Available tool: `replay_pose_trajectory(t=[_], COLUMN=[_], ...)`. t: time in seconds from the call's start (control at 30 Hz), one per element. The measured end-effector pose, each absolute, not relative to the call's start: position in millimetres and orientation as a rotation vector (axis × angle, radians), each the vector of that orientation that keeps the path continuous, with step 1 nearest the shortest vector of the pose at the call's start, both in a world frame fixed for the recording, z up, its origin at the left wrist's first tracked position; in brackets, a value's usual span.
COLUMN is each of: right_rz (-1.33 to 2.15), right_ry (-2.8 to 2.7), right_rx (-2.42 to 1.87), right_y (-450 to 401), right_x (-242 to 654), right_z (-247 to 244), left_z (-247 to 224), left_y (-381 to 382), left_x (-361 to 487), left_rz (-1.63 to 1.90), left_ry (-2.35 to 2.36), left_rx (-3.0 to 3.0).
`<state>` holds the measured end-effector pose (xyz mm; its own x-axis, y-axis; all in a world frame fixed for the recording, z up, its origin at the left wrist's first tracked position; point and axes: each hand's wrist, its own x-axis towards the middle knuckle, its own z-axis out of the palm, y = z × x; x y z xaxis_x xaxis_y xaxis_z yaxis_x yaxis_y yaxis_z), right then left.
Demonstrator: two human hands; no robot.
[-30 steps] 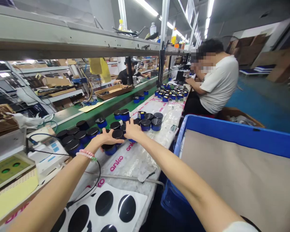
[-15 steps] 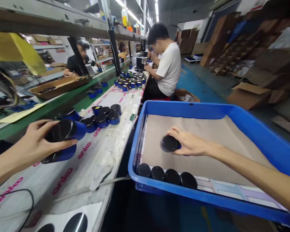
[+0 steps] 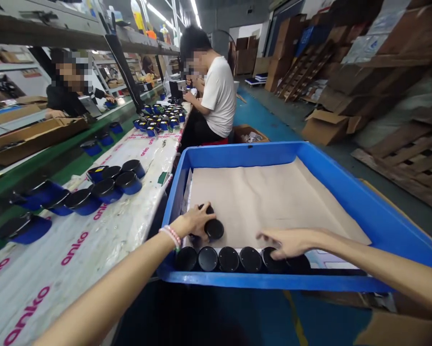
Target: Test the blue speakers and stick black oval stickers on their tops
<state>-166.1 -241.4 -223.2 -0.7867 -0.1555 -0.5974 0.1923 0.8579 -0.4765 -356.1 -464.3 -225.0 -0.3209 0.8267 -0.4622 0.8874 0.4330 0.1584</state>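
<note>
A blue crate (image 3: 349, 190) lined with brown paper (image 3: 266, 197) stands to the right of the bench. Along its near wall stands a row of several black-lidded jars (image 3: 229, 259). My left hand (image 3: 196, 221) reaches into the crate's near left corner and grips two black-lidded jars (image 3: 214, 228) set just behind the row. My right hand (image 3: 286, 241) hovers with spread fingers over the right end of the row, touching a jar lid (image 3: 298, 263) there.
On the plastic-covered bench (image 3: 93, 250) at left sit several blue jars with black lids (image 3: 105, 187). A green conveyor (image 3: 53, 161) runs behind it. A seated person in a white shirt (image 3: 216, 93) works further along. Cardboard boxes (image 3: 326, 127) and pallets (image 3: 406, 163) are at right.
My left hand carried its jars from above the bench into the crate's near left corner. My right hand set its jar at the row's right end and let go. The view swung right.
</note>
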Motion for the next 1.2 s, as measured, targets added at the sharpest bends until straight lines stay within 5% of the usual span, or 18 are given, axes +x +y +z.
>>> replay_pose_trajectory(t=[0.3,0.57,0.77,0.9,1.03,1.2], right_rz=[-0.805,-0.621,-0.608,-0.555,-0.718,-0.757], right_ry=[2.530,2.522,2.577,2.844,3.058,2.906], right_rx=[-0.097,0.053,-0.259,-0.489,-0.912,-1.539], right_y=[-341,-304,-327,-367,-444,-581], right_x=[-271,-255,-260,-317,-382,-422], right_z=[-251,-260,-241,-212,-169,-134], left_z=[-245,-236,-192,-120,-56,-50], left_y=[-489,-482,-513,-604,-766,-940], left_x=[-364,-363,-349,-368,-410,-418], left_rz=[-0.253,-0.153,0.061,0.208,0.088,-0.095], left_ry=[2.093,1.911,2.073,2.421,2.911,2.983], left_rx=[1.277,1.352,1.523,1.489,0.814,-0.288])
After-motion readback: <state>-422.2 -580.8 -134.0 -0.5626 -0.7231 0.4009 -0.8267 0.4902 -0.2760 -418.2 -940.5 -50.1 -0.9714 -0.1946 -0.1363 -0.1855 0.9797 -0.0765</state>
